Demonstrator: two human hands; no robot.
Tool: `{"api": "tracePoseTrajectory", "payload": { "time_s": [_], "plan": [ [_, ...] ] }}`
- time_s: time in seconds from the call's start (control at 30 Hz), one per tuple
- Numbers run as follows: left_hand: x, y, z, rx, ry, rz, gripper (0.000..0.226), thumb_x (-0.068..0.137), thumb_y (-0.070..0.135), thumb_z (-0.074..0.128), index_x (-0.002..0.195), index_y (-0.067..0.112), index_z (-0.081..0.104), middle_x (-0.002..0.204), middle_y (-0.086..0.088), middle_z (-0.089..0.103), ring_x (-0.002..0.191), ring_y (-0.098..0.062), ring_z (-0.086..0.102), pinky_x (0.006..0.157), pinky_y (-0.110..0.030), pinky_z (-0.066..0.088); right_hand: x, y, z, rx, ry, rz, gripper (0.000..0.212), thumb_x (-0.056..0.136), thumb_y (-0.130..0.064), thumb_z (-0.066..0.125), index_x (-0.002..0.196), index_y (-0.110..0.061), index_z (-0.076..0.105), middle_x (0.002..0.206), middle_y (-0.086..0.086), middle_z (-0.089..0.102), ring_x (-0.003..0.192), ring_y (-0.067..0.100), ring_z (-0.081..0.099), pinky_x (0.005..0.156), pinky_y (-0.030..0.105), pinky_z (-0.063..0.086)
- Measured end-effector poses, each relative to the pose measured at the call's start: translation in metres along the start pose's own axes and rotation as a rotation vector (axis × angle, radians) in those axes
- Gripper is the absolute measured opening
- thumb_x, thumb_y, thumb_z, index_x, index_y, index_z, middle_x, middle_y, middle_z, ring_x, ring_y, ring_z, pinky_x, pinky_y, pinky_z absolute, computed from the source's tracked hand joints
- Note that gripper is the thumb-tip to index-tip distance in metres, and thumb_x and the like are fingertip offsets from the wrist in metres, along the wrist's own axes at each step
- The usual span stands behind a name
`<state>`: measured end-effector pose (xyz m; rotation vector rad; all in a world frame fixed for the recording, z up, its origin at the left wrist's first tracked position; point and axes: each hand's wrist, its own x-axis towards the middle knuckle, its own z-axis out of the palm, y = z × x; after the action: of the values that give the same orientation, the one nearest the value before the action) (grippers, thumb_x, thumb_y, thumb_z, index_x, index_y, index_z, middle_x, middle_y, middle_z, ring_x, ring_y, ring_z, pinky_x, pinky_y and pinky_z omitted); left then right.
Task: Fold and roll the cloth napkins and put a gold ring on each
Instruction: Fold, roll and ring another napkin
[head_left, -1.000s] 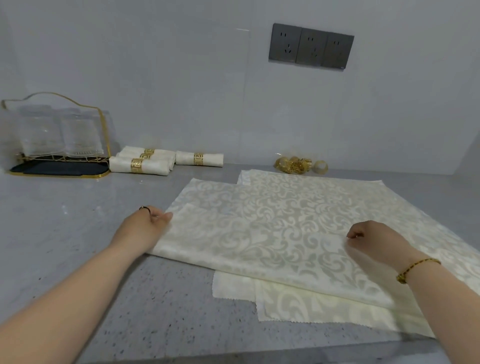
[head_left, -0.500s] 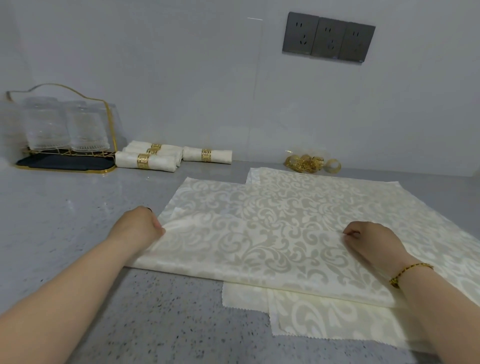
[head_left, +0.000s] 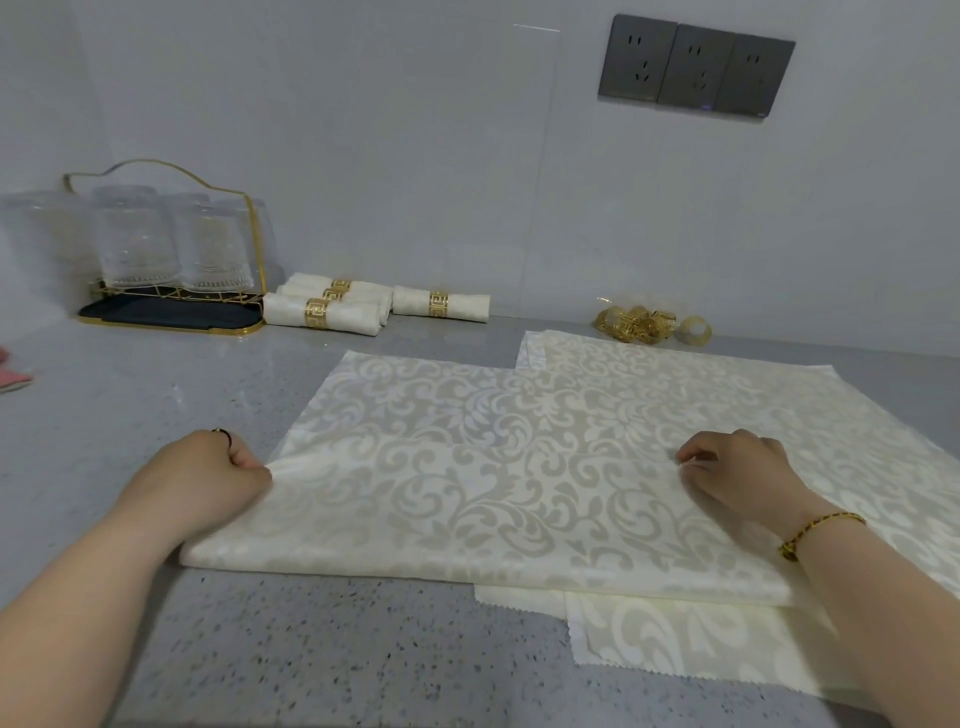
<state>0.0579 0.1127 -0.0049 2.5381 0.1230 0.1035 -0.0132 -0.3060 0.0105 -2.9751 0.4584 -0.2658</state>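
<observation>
A cream damask napkin (head_left: 493, 467) lies on top of a stack of flat napkins (head_left: 701, 644) on the grey counter. Its near part is doubled over, with the fold along the near edge. My left hand (head_left: 208, 478) pinches the napkin's left edge with curled fingers. My right hand (head_left: 743, 473) pinches the cloth near its right side. Several rolled napkins with gold rings (head_left: 332, 309) lie at the back by the wall. A pile of loose gold rings (head_left: 636, 325) sits at the back right.
A gold wire rack with glass tumblers (head_left: 171, 249) on a dark tray stands at the back left. Grey wall sockets (head_left: 696, 67) are above. A pink item (head_left: 13, 376) shows at the left edge. The counter's front edge runs close to me.
Both hands have drawn the napkin's edge toward me, so the doubled part is wider. The left hand has closed from flat fingers into a pinch on the left edge.
</observation>
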Motion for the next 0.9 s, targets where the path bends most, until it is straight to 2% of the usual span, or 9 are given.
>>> {"api": "tracePoseTrajectory", "payload": {
  "time_s": [0.17, 0.23, 0.33, 0.4, 0.53, 0.7, 0.8, 0.87, 0.9],
  "plan": [
    [-0.004, 0.002, -0.011, 0.133, -0.046, -0.027, 0.010, 0.077, 0.021, 0.063, 0.069, 0.016, 0.060, 0.076, 0.000, 0.062, 0.074, -0.018, 0.055, 0.064, -0.029, 0.042, 0.000, 0.005, -0.006, 0.019, 0.014, 0.030, 0.019, 0.088, -0.014, 0.045, 0.084, -0.031, 0.053, 0.090, -0.007, 0.059, 0.102, 0.017, 0.051, 0.097, 0.028, 0.026],
    [-0.011, 0.014, -0.013, 0.244, 0.028, 0.032, 0.007, 0.081, 0.027, 0.058, 0.082, 0.020, 0.058, 0.099, 0.002, 0.059, 0.087, -0.017, 0.052, 0.073, -0.029, 0.041, 0.002, 0.002, -0.005, 0.015, 0.024, 0.023, 0.018, 0.089, -0.015, 0.045, 0.082, -0.030, 0.053, 0.087, -0.006, 0.057, 0.105, 0.018, 0.051, 0.098, 0.029, 0.026],
    [-0.022, 0.040, -0.003, 0.353, 0.072, 0.241, 0.030, 0.089, 0.032, 0.049, 0.118, 0.025, 0.049, 0.135, 0.004, 0.041, 0.122, -0.019, 0.040, 0.097, -0.029, 0.032, 0.003, -0.005, -0.003, -0.015, 0.002, 0.005, 0.018, 0.091, -0.017, 0.044, 0.085, -0.030, 0.054, 0.099, -0.003, 0.064, 0.107, 0.018, 0.050, 0.098, 0.029, 0.025],
    [-0.032, 0.060, 0.012, 0.306, -0.011, 0.412, 0.043, 0.093, 0.033, 0.043, 0.135, 0.024, 0.037, 0.146, 0.009, 0.030, 0.133, -0.014, 0.029, 0.107, -0.024, 0.022, 0.005, -0.009, -0.002, -0.075, -0.020, 0.005, 0.020, 0.093, -0.019, 0.041, 0.092, -0.029, 0.058, 0.107, -0.004, 0.064, 0.109, 0.018, 0.048, 0.098, 0.030, 0.024],
    [-0.055, 0.089, 0.048, 0.289, -0.394, 0.643, 0.054, 0.097, 0.043, 0.027, 0.146, 0.025, 0.014, 0.155, 0.009, 0.005, 0.141, -0.010, 0.006, 0.112, -0.022, 0.002, -0.003, -0.024, -0.004, -0.229, -0.021, -0.014, 0.028, 0.094, -0.025, 0.040, 0.117, -0.025, 0.056, 0.124, -0.001, 0.055, 0.121, 0.020, 0.042, 0.106, 0.033, 0.022],
    [-0.063, 0.088, 0.072, 0.361, -0.469, 0.721, 0.056, 0.097, 0.045, 0.021, 0.146, 0.026, 0.002, 0.155, 0.008, -0.007, 0.141, -0.005, -0.009, 0.111, -0.022, -0.010, -0.053, -0.088, 0.002, 0.078, -0.015, -0.371, 0.031, 0.092, -0.028, 0.042, 0.114, -0.012, 0.057, 0.121, 0.003, 0.055, 0.117, 0.020, 0.047, 0.102, 0.024, 0.030],
    [-0.063, 0.085, 0.073, 0.388, -0.461, 0.729, 0.057, 0.096, 0.048, 0.019, 0.146, 0.027, 0.002, 0.154, 0.009, -0.009, 0.141, -0.005, -0.010, 0.110, -0.021, -0.011, -0.078, -0.115, 0.017, 0.100, -0.221, -0.502, 0.051, 0.096, -0.041, 0.030, 0.134, -0.009, 0.041, 0.143, 0.009, 0.038, 0.133, 0.021, 0.030, 0.112, 0.024, 0.018],
    [-0.062, 0.085, 0.073, 0.420, -0.470, 0.729, 0.071, 0.086, 0.066, 0.012, 0.146, 0.029, 0.002, 0.151, 0.015, -0.010, 0.141, -0.005, -0.010, 0.109, -0.021, -0.012, -0.085, -0.115, 0.022, 0.087, -0.308, -0.431, 0.090, 0.072, -0.068, 0.003, 0.146, -0.018, 0.015, 0.156, 0.000, 0.008, 0.143, 0.013, 0.004, 0.113, 0.022, -0.001],
    [-0.061, 0.084, 0.072, 0.426, -0.478, 0.722, 0.084, 0.075, 0.077, 0.006, 0.146, 0.031, 0.002, 0.149, 0.017, -0.011, 0.141, -0.005, -0.010, 0.109, -0.022, -0.012, -0.087, -0.111, 0.021, 0.079, -0.328, -0.392, 0.105, 0.055, -0.070, -0.007, 0.147, -0.021, 0.007, 0.156, -0.004, -0.001, 0.143, 0.011, -0.004, 0.113, 0.024, -0.006]
  ]
}}
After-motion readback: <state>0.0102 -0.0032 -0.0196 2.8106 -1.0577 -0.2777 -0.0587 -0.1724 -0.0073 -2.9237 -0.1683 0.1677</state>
